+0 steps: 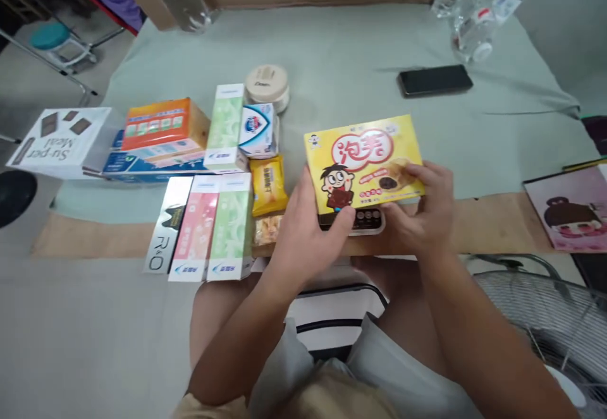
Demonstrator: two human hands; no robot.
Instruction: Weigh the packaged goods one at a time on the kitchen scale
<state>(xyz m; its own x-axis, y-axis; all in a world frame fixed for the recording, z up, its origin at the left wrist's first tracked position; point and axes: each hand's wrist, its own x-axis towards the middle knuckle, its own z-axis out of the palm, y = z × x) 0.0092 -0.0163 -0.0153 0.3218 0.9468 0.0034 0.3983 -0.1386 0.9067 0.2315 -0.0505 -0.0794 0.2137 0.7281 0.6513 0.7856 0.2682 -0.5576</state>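
Note:
A yellow snack box (367,166) with red Chinese lettering, a cartoon child and a cream puff picture is held up between my two hands. My left hand (313,220) grips its left end, with the thumb along the lower edge. At the right end, the fingers and thumb of my right hand (424,207) close around the lower corner. Partly hidden below the box, near the table's front edge, lies a dark item with a pale rim (370,222). Just left of my left hand are a yellow packet (267,185) and a small clear-wrapped snack (268,229).
To the left stand toothpaste-like boxes (230,226), a silver box (168,224), a white box (64,141), an orange pack (164,122), a soap box (259,129) and a round tub (268,84). A phone (435,81) and plastic bottle (474,33) lie behind. A fan (540,311) stands right.

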